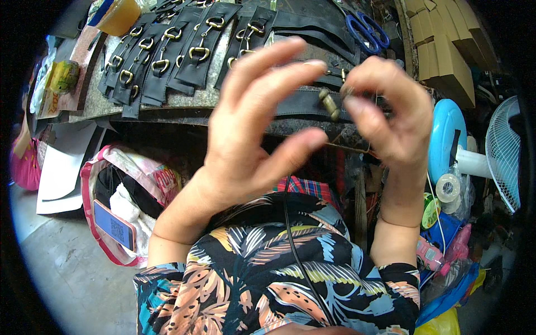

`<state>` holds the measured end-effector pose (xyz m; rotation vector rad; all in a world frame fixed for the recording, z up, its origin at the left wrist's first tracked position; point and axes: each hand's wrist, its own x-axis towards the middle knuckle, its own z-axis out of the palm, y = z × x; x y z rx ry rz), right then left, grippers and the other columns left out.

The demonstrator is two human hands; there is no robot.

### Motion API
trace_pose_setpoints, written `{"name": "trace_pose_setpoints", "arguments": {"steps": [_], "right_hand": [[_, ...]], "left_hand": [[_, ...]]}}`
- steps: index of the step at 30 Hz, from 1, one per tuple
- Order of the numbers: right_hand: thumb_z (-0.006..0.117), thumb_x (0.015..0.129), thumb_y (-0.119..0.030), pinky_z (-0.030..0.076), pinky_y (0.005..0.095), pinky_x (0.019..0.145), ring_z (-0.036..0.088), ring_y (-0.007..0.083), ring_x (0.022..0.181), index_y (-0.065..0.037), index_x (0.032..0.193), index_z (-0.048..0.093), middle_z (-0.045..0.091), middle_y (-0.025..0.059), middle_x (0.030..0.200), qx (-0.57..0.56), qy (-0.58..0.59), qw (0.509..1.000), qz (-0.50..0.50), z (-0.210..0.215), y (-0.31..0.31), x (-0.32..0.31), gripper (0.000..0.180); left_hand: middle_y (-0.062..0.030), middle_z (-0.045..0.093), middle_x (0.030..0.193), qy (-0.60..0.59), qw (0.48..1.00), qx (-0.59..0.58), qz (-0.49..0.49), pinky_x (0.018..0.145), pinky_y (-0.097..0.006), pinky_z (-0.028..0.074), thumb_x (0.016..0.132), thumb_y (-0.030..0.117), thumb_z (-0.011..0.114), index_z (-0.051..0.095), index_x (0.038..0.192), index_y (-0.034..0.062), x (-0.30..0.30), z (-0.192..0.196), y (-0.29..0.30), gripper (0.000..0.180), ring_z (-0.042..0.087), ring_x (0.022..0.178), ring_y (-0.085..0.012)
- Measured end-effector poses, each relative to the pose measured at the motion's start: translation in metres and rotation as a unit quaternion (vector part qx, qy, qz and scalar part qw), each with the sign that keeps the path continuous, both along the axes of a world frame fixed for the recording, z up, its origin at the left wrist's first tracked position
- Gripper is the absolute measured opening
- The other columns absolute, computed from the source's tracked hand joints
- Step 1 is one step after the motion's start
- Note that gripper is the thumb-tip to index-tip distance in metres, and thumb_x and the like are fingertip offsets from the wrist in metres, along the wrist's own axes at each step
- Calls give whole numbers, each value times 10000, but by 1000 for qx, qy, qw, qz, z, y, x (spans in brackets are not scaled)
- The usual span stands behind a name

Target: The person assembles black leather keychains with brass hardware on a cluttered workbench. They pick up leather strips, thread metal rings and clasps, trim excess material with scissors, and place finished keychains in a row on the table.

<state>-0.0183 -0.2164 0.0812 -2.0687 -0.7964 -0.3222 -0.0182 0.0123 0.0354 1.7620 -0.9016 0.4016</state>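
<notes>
My left hand (pixel 245 120) is raised before the table's front edge, fingers spread and thumb out, with nothing held. Opposite it, my right hand (pixel 396 114) pinches thumb and forefinger together; what sits between the tips is too small to make out. Thin brown thread (pixel 349 147) runs below the fingers. A brass-coloured metal piece (pixel 329 104) shows between the hands, in front of a black leather strap (pixel 298 105); whether it hangs or rests there I cannot tell. Beyond lie several black leather straps (pixel 192 67) with gold-coloured horsebit-shaped buckles (pixel 215 22). Both hands are slightly blurred.
Blue-handled scissors (pixel 365 32) lie at the back right, near stacked brown cardboard pieces (pixel 441 58). A white-and-blue fan (pixel 505 151) stands at the right. Left below the table, an open bag (pixel 89 195) holds a phone (pixel 114 224). A black cable (pixel 293 245) crosses my patterned shirt.
</notes>
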Motion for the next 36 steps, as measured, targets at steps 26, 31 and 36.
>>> {"name": "trace_pose_setpoints", "arguments": {"steps": [26,31,36], "right_hand": [[756,850,-23,515,269,643,624,142,698,-20,992,723,679,62,929,-7,59,976,-208,-68,-13,-35,146],[727,843,16,504,256,642,627,127,717,-14,993,731,690,57,931,7,64,976,-210,-69,-16,-35,153],[701,860,33,489,248,646,632,119,737,-8,978,738,696,57,914,15,49,978,-201,-73,-20,-31,130]], "left_hand": [[-51,668,989,-122,950,220,183,816,-370,526,734,56,810,722,1070,68,-9,-41,4,347,595,931,-272],[-64,667,965,-116,947,222,203,785,-373,513,753,66,821,735,1058,68,-12,-42,7,316,591,894,-275],[-75,638,939,-117,946,220,208,765,-374,506,766,67,813,731,1035,58,-12,-43,8,281,571,879,-277]]}}
